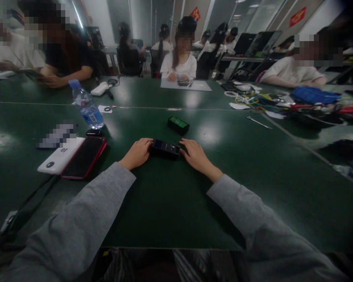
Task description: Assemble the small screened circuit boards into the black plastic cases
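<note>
A small black handheld device [165, 149] with a little screen and buttons lies on the green table between my hands. My left hand [137, 152] closes on its left end, with fingertips at the edge. At the right end, my right hand [196, 156] has its fingers stretched and apart, the thumb close to or touching the device. Just beyond the device rests a black box [178, 124] with a green top face. The undersides of both hands are hidden.
Left of my hands lie a red-cased phone [84, 157], a white power bank [60, 156] with a cable and a water bottle [86, 105]. To the right are a wrench [259, 122] and tangled cables [261, 98]. Other people [181, 58] sit across the table.
</note>
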`<state>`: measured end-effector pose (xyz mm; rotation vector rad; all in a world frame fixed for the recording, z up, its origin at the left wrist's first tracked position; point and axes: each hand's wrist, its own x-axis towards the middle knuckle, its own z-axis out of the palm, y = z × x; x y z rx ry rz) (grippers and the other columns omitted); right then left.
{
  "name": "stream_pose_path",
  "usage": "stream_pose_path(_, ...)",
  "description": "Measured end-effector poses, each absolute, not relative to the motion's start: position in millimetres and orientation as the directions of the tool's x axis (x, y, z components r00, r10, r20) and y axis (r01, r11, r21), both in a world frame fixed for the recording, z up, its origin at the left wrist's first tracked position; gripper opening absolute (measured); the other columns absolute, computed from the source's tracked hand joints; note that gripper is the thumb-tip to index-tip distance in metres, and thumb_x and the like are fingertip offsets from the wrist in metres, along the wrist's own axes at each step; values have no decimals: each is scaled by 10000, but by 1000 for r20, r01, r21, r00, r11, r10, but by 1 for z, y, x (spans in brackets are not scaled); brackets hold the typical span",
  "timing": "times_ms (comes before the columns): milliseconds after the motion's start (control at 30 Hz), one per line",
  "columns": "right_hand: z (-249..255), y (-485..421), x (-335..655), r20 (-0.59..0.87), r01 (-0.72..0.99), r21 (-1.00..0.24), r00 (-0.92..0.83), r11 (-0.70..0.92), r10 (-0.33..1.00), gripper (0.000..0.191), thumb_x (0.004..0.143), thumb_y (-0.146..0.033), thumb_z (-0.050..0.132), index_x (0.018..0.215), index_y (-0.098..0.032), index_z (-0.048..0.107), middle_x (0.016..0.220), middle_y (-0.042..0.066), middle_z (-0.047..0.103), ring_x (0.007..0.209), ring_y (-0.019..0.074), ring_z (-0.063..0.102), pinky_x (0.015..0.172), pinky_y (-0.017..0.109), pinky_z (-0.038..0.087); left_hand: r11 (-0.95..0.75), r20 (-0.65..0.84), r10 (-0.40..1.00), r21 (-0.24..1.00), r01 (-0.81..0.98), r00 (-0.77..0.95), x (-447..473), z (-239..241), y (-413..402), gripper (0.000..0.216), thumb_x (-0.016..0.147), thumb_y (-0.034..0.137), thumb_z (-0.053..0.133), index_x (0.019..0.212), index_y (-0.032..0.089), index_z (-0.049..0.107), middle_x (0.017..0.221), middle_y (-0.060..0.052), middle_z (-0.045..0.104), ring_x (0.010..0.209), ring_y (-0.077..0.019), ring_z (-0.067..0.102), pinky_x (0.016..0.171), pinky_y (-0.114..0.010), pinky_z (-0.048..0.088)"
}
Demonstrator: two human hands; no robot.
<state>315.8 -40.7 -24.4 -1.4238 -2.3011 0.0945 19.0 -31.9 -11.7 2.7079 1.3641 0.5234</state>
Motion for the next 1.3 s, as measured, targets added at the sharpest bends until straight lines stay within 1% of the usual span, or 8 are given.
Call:
stream_pose_path(267, -24, -41, 316, 311, 842, -286, -371, 458, 875, 412, 1015, -395, 427, 1346, -169, 524, 1432, 147, 506, 1353, 325, 423, 1035, 590, 432, -610, 274, 786, 200, 766, 554, 18, -14, -30, 424, 885, 112, 460, 1303, 123, 524, 1384, -140, 546, 1290, -265, 498, 1073, -453, 435)
stream_pose_path(500, -25, -41, 316, 319, 842, -279, -372, 461, 872, 404, 1014, -385, 434, 1337, -163, 528, 1426, 137, 513, 1338, 320, 429, 1029, 569, 444, -600, 278, 793, 203, 774, 542, 18, -16, -30, 437, 887, 120, 464, 1318, 158, 522, 1389, -123, 547, 1301, -268, 493, 1080, -473, 418)
stream_pose_path(700, -25, -42, 315, 312, 843, -276, -376, 461, 873, 404, 1013, -386, 427, 1338, -171, 532, 1428, 136, 513, 1339, 325, 432, 1030, 571, 439, -598, 272, 794, 191, 778, 543, 18, -15, -30, 433, 882, 113, 454, 1308, 143, 527, 1388, -124, 549, 1301, -269, 491, 1081, -467, 420)
stream_pose_path(867, -27, -41, 316, 329, 839, -267, -383, 474, 863, 399, 1011, -387, 422, 1327, -178, 545, 1413, 142, 523, 1329, 324, 445, 1022, 561, 445, -597, 272, 796, 202, 777, 541, 19, -14, -31, 435, 887, 115, 458, 1313, 168, 530, 1380, -112, 557, 1300, -263, 495, 1083, -465, 417)
stream_pose_path(1067, -25, -43, 315, 318, 839, -270, -385, 472, 867, 399, 1011, -389, 421, 1329, -183, 545, 1418, 142, 516, 1342, 321, 435, 1029, 562, 442, -594, 268, 798, 203, 779, 539, 20, -10, -33, 426, 894, 117, 457, 1312, 158, 527, 1384, -118, 554, 1301, -271, 494, 1075, -470, 423)
stream_pose_path(1300, -24, -44, 315, 312, 843, -265, -385, 469, 869, 409, 1010, -378, 425, 1335, -158, 541, 1427, 153, 510, 1339, 327, 434, 1030, 562, 441, -597, 268, 796, 194, 779, 543, 20, -12, -32, 430, 886, 112, 462, 1311, 149, 524, 1387, -122, 551, 1298, -270, 493, 1073, -465, 422)
